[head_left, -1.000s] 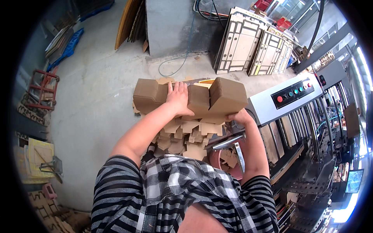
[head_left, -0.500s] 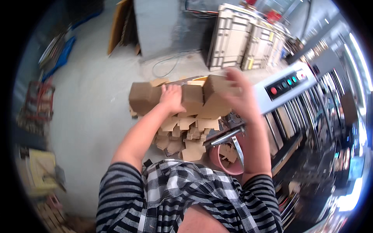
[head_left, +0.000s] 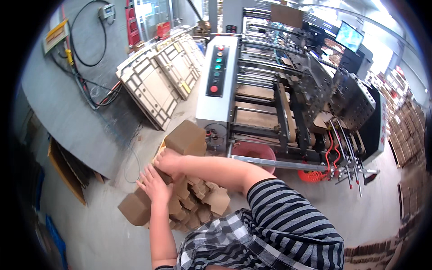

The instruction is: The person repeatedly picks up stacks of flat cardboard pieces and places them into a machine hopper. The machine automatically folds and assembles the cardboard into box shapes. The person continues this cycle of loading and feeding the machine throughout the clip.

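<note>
While the big grey folding machine (head_left: 288, 103) fills the upper right of the view, its rollers and belts carrying brown card, the work in hand sits low and left of it: a tall stack of flat brown cardboard blanks (head_left: 193, 198) standing on the concrete floor (head_left: 99, 234), just beside the machine's near end. Judging from how things lie, the stack is being gripped as a bundle and has not yet left the floor pile, so the lifting and carrying seem to be yet undone; how many bundles have gone before cannot be told. A long grey control panel (head_left: 216, 72) runs down the machine's near face, bearing a dark strip with a column of round lamps, green and amber above and a red one lowest. Leaning against the grey wall (head_left: 58, 108) to the left are pale wooden die boards (head_left: 157, 85), rectangular and cut with box outlines. A yellow striped sign (head_left: 56, 31) hangs high on that wall above black cables. Under the machine stands a red round bucket (head_left: 256, 153). Stacks of brown cartons (head_left: 405, 121) line the far right edge. The right hand (head_left: 168, 163) presses down on the top of the stack, fingers curled over its far edge beneath a folded brown box end (head_left: 186, 137). The left hand (head_left: 153, 184) lies spread against the stack's near side, fingers open and flat, clamping rather than closing round anything.
</note>
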`<state>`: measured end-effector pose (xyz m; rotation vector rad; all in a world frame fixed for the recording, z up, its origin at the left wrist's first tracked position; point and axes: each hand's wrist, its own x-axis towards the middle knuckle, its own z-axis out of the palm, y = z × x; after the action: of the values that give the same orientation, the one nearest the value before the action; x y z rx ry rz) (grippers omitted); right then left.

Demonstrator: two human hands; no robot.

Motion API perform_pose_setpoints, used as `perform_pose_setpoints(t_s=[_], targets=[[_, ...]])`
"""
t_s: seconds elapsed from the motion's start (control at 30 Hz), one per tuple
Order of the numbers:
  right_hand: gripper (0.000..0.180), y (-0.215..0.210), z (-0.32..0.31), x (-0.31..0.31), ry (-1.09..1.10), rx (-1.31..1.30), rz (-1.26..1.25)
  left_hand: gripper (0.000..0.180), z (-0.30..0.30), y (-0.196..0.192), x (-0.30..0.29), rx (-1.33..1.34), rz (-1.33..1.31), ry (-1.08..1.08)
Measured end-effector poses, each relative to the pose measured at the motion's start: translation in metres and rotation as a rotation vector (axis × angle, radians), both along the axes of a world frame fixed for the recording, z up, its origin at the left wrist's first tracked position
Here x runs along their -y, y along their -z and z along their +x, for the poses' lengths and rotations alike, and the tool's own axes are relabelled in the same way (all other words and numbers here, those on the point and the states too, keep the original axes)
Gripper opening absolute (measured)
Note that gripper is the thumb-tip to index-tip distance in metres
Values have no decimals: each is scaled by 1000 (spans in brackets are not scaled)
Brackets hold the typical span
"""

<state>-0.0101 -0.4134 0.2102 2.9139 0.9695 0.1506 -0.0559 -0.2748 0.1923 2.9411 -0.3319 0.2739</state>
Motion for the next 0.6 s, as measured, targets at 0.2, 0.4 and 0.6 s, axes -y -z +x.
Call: perform_pose_setpoints(t_s=[0.2, 0.4, 0.6], targets=[[67, -111, -105, 128, 455, -101, 513, 80, -69, -86, 56, 607, -568, 1072], [79, -114, -270, 336, 842, 591, 1048, 77, -76, -59, 121, 375, -636, 1250], [47, -146, -416, 512, 678, 726, 2050, 84, -89, -34, 244, -142, -887, 997]])
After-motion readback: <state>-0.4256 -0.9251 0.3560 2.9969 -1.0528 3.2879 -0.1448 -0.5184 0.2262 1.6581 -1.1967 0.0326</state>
